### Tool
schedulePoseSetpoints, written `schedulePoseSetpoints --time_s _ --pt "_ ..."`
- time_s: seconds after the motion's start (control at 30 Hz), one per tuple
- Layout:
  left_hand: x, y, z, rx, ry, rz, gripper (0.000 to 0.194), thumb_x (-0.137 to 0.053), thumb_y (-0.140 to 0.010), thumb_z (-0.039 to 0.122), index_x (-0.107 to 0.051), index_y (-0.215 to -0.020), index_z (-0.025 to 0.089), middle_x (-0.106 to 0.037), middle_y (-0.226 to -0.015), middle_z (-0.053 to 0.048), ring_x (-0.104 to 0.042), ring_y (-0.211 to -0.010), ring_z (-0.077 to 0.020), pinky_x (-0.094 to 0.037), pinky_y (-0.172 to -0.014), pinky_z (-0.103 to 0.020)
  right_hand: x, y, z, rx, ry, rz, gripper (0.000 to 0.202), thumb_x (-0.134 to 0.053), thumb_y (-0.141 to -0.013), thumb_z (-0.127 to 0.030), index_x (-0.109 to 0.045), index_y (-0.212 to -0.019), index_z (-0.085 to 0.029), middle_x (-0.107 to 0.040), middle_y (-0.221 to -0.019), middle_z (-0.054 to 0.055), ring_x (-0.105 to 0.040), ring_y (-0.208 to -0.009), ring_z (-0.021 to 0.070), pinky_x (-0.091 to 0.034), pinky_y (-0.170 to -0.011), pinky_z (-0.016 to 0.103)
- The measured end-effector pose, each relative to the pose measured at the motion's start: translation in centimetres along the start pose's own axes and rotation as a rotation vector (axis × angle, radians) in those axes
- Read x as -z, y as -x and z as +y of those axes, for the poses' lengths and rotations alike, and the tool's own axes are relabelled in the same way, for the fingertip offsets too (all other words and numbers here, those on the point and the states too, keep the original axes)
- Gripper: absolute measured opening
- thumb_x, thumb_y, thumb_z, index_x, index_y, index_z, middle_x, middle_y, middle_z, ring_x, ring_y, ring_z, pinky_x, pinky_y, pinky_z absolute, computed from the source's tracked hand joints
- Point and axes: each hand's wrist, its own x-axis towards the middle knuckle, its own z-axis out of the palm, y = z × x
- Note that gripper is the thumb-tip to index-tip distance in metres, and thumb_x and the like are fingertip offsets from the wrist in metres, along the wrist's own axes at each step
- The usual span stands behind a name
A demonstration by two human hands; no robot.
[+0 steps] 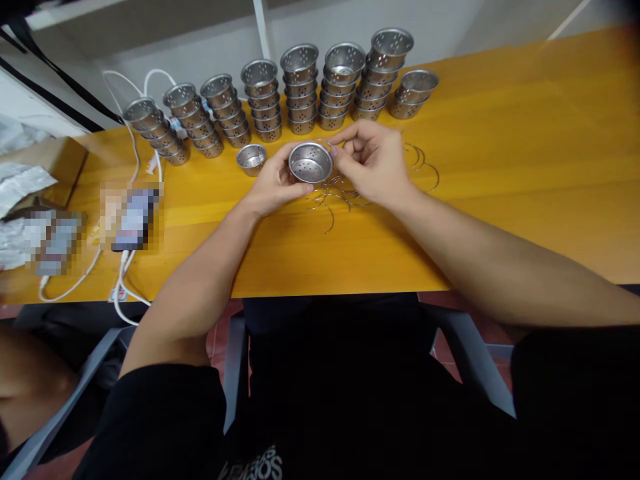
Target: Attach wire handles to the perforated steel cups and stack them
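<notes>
Curled round the side of a perforated metal cup (311, 164), the left hand (274, 179) that I follow from afar holds it with the thumb in front and its mouth tipped toward my camera. I see the right hand (376, 160) with thumb and forefinger drawn narrow at the cup's right rim; I cannot tell whether they pinch the rim or a thin wire. The cup sits over the middle of the desk (505, 153), before the taller stacks (301, 90). Its silvery wall is round and smooth, with a rolled lip, and small holes dot its side and floor. I make the desk top out as yellow-brown, slightly glossy wood. Fine curved wires (330, 195) lie scattered beneath and beside the hands. For writing, I get only part of some pale lettering (260, 463) on the black shirt (350, 400), too cut off to read, and a small sticker (119, 295) at the desk's front edge that I cannot make out. Along the back, eight stacks of similar cups stand in a row, each cup seated in the one below, the rightmost stack short. One small cup (251, 159) stands alone just left of the held one. On my left, crumpled silvery wrapping (25, 175) lies against a cardboard box (67, 177), near a phone (135, 220) with a white cable (118, 293).
</notes>
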Motion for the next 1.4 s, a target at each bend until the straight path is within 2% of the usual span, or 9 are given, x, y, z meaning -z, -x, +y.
schedulePoseSetpoints --time_s 0.1,0.23,0.37,0.53,0.63,0.77,0.97,1.17,1.4 --pt "-0.1 0.2 -0.1 -0.034 0.052 -0.042 0.136 -0.112 -0.069 0.104 -0.066 -0.179 0.04 -0.074 -0.178 -0.013 -0.079 -0.163 -0.0469 -0.068 -0.139 -0.069 -0.3 0.3 -0.4 -0.02 -0.007 -0.039 0.073 -0.085 -0.109 -0.108 -0.08 -0.126 -0.037 -0.063 -0.086 0.004 -0.07 -0.079 0.0328 -0.072 -0.074 0.054" --pt "-0.3 0.5 -0.9 -0.073 0.03 -0.003 0.127 -0.112 -0.078 0.1 -0.061 -0.176 0.038 -0.073 -0.172 -0.014 -0.079 -0.161 -0.0442 -0.068 -0.138 -0.068 -0.8 0.5 -1.3 -0.006 -0.085 -0.04 0.079 -0.085 -0.104 -0.112 -0.08 -0.121 -0.036 -0.061 -0.081 0.003 -0.06 -0.071 0.0294 -0.067 -0.069 0.053" --pt "-0.6 0.2 -0.8 -0.065 -0.004 0.022 0.124 -0.118 -0.073 0.097 -0.066 -0.168 0.036 -0.075 -0.166 -0.014 -0.08 -0.158 -0.0428 -0.067 -0.138 -0.066 -0.8 0.5 -1.7 -0.039 -0.076 -0.051 0.076 -0.085 -0.105 -0.11 -0.08 -0.122 -0.036 -0.061 -0.081 0.003 -0.061 -0.072 0.0304 -0.068 -0.07 0.053" --pt "-0.8 0.0 0.8 0.048 0.01 0.015 0.136 -0.115 -0.063 0.107 -0.068 -0.168 0.034 -0.076 -0.171 -0.016 -0.077 -0.162 -0.0466 -0.067 -0.139 -0.067 -0.3 0.3 -1.2 0.026 -0.057 -0.016 0.071 -0.085 -0.111 -0.106 -0.083 -0.126 -0.036 -0.061 -0.084 0.003 -0.063 -0.073 0.03 -0.068 -0.072 0.052" --pt "-0.7 0.3 0.8 0.089 0.051 0.04 0.139 -0.112 -0.064 0.109 -0.064 -0.172 0.036 -0.075 -0.169 -0.016 -0.08 -0.155 -0.0466 -0.074 -0.129 -0.069 0.0 0.1 -0.6 0.018 -0.043 -0.004 0.071 -0.086 -0.112 -0.105 -0.083 -0.125 -0.036 -0.063 -0.085 0.004 -0.067 -0.075 0.0306 -0.07 -0.072 0.051" --pt "-0.5 0.6 0.3 0.081 0.149 -0.016 0.127 -0.11 -0.071 0.101 -0.066 -0.171 0.037 -0.076 -0.162 -0.014 -0.084 -0.138 -0.0424 -0.079 -0.114 -0.066 -0.1 0.1 -0.5 0.033 -0.106 -0.033 0.069 -0.096 -0.109 -0.101 -0.085 -0.121 -0.033 -0.063 -0.08 0.002 -0.065 -0.069 0.0268 -0.069 -0.064 0.045" --pt "-0.7 0.1 -0.1 -0.022 0.118 -0.008 0.136 -0.125 -0.064 0.086 -0.066 -0.174 0.033 -0.073 -0.172 -0.013 -0.074 -0.167 -0.0471 -0.063 -0.144 -0.067 -0.9 0.4 -1.4 0.017 -0.235 -0.051 0.064 -0.107 -0.105 -0.089 -0.08 -0.116 -0.032 -0.058 -0.076 -0.001 -0.056 -0.064 0.022 -0.053 -0.054 0.037" --pt "-0.2 0.2 -1.0 -0.018 0.096 0.017 0.128 -0.126 -0.069 0.082 -0.063 -0.17 0.034 -0.075 -0.168 -0.013 -0.082 -0.156 -0.0421 -0.068 -0.138 -0.065 -0.7 0.3 -1.5 0.015 -0.242 -0.027 0.068 -0.104 -0.103 -0.095 -0.077 -0.113 -0.034 -0.057 -0.077 -0.001 -0.053 -0.063 0.0229 -0.045 -0.053 0.037" --pt "-0.6 0.4 1.6 0.014 0.126 -0.037 0.129 -0.119 -0.07 0.093 -0.07 -0.171 0.03 -0.079 -0.166 -0.016 -0.08 -0.159 -0.0476 -0.067 -0.142 -0.073 -0.2 -0.1 -0.5 0.041 -0.174 -0.018 0.062 -0.103 -0.105 -0.092 -0.084 -0.112 -0.033 -0.057 -0.075 -0.001 -0.052 -0.065 0.0231 -0.05 -0.056 0.039"
